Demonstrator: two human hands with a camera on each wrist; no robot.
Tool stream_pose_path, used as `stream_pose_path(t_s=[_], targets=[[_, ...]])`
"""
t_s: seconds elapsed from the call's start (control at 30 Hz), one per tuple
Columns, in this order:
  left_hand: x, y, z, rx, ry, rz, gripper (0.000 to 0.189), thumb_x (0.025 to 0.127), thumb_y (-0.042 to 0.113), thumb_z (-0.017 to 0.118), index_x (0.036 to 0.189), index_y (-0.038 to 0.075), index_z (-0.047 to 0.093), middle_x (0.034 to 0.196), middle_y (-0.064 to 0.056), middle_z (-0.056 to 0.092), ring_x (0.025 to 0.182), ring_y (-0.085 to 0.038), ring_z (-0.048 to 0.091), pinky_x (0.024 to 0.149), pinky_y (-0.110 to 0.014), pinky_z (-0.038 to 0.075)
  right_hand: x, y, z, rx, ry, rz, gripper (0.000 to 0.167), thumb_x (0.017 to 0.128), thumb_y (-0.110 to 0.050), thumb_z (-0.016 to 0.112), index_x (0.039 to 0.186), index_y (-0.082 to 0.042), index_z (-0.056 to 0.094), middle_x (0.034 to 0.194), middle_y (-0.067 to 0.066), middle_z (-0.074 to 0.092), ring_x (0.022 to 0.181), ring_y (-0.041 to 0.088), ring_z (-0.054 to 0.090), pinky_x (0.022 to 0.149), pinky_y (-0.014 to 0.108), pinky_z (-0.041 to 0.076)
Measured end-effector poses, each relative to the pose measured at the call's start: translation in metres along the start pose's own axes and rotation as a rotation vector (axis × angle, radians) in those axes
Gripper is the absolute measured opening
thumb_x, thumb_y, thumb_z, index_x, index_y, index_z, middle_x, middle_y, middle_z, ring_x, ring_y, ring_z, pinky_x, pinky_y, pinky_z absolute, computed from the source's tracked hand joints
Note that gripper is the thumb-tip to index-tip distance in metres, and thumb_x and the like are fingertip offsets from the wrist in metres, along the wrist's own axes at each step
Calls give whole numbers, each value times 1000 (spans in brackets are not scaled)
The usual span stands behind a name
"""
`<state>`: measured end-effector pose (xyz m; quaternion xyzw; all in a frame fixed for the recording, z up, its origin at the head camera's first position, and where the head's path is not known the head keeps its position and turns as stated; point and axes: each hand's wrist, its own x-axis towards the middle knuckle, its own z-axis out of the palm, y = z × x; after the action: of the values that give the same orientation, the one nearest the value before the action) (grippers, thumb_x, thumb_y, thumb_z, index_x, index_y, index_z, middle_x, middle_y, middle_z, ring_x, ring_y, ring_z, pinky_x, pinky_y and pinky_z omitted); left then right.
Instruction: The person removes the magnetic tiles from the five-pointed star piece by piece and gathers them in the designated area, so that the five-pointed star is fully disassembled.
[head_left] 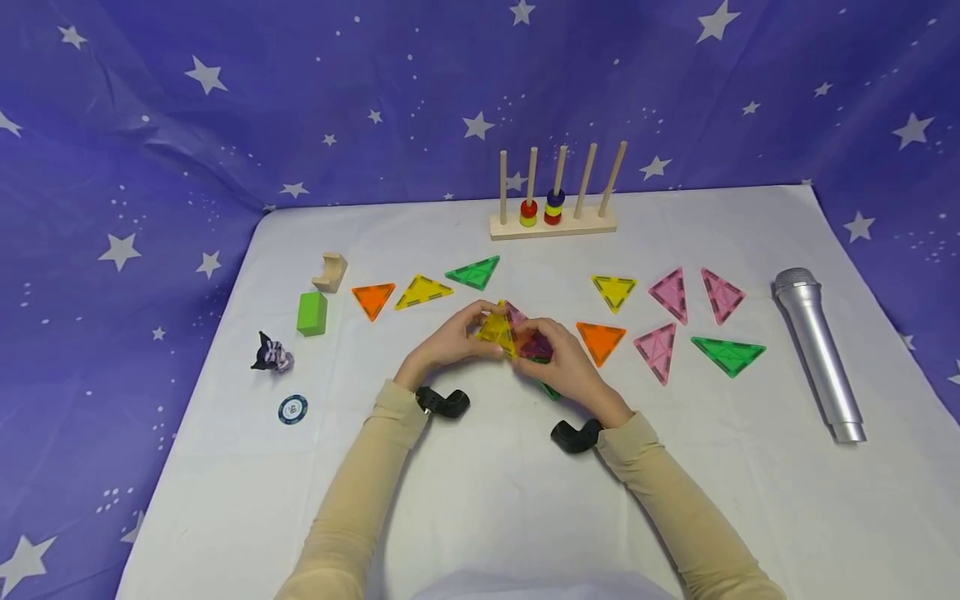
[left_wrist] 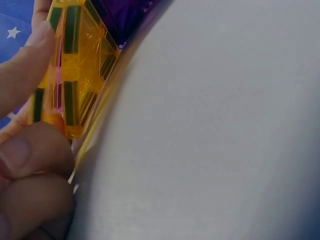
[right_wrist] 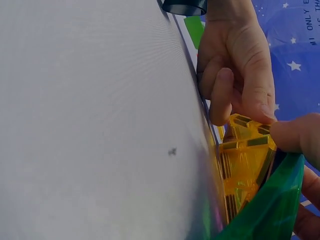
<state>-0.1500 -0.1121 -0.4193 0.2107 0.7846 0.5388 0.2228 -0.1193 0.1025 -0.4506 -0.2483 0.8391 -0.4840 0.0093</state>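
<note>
In the head view a cluster of translucent magnetic tiles lies on the white table between the two hands. Yellow triangular tiles [head_left: 497, 331] form its left part, and the left hand [head_left: 453, 336] pinches them between thumb and fingers. Toward the right the cluster turns pink and purple [head_left: 537, 345]; the right hand [head_left: 566, 358] grips it there, partly covering it. A green tile [head_left: 551, 390] shows below the right hand. From the right wrist, the green tile [right_wrist: 270, 200] leans beside the upright yellow tiles [right_wrist: 245, 162], with the right thumb touching the join.
Loose triangular tiles lie on both sides, including an orange one [head_left: 601, 342] and a pink one [head_left: 657, 353]. A wooden peg stand [head_left: 555, 227] with rings stands behind. At right lies a silver microphone [head_left: 819, 354]; at left are a green block [head_left: 312, 314], a figurine [head_left: 272, 354] and a chip [head_left: 292, 409].
</note>
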Motion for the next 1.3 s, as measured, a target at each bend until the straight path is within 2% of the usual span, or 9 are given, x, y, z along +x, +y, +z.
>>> stream_pose_path(t_s=[0.1, 0.2, 0.3, 0.5, 0.7, 0.83, 0.93, 1.1, 1.3], targets=[[0, -2, 1, -60, 9, -10, 44, 81, 4, 67, 118, -7, 46, 115, -19, 49, 85, -20, 48, 77, -30, 40, 0, 0, 0, 0, 12, 9, 40, 77, -16, 72, 112, -6, 55, 110, 7, 56, 105, 21, 50, 90, 40, 38], [0, -5, 1, -146, 4, -33, 36, 84, 4, 63, 115, -8, 47, 115, -18, 50, 62, -13, 46, 62, -27, 42, 0, 0, 0, 2, 21, 22, 40, 77, -16, 72, 112, -6, 54, 110, 7, 56, 105, 21, 50, 89, 40, 39], [2, -14, 1, -235, -2, -56, 32, 87, 5, 60, 114, -6, 48, 114, -15, 50, 43, -10, 34, 45, -25, 36, 0, 0, 0, 0, 21, 24, 41, 77, -16, 72, 112, -6, 54, 111, 9, 56, 104, 22, 50, 89, 40, 39], [7, -37, 2, -302, 28, -33, 33, 85, 3, 62, 115, 0, 51, 114, -11, 53, 38, -9, 29, 40, -23, 31, 0, -1, 1, 5, 21, 5, 45, 75, -16, 74, 113, -5, 53, 110, 9, 56, 102, 21, 51, 88, 39, 40], [1, -27, 1, -356, 33, -35, 39, 84, -1, 61, 121, -4, 49, 119, -13, 53, 37, -10, 29, 39, -25, 30, 0, -2, 2, 30, 20, 16, 46, 74, -15, 74, 114, -7, 52, 111, 7, 55, 104, 21, 51, 88, 39, 40], [-4, -19, 1, -374, 50, -46, 41, 84, -3, 60, 123, -7, 47, 111, -13, 56, 47, -13, 39, 42, -25, 34, 0, -3, 2, 48, 23, 14, 44, 74, -14, 74, 112, -7, 52, 109, 7, 56, 103, 21, 51, 88, 41, 40], [-2, -26, 2, -365, 76, -41, 41, 83, -3, 61, 122, -6, 49, 107, -12, 57, 59, -15, 46, 48, -24, 39, 0, -3, 3, 58, 23, 12, 44, 74, -14, 74, 112, -7, 52, 109, 7, 55, 103, 21, 52, 88, 41, 41], [1, -37, 5, -385, 95, -14, 41, 82, -6, 61, 121, -7, 49, 113, -14, 54, 78, -14, 55, 61, -25, 47, 0, -4, 3, 67, 25, 10, 44, 73, -13, 75, 111, -8, 52, 108, 6, 56, 102, 20, 52, 88, 40, 41], [0, -39, 6, -417, 119, 13, 41, 81, -10, 60, 120, -8, 47, 125, -16, 47, 63, -16, 55, 58, -26, 48, 0, -3, 4, 89, 25, 1, 44, 73, -12, 75, 111, -8, 52, 107, 4, 56, 102, 18, 52, 89, 38, 41]])
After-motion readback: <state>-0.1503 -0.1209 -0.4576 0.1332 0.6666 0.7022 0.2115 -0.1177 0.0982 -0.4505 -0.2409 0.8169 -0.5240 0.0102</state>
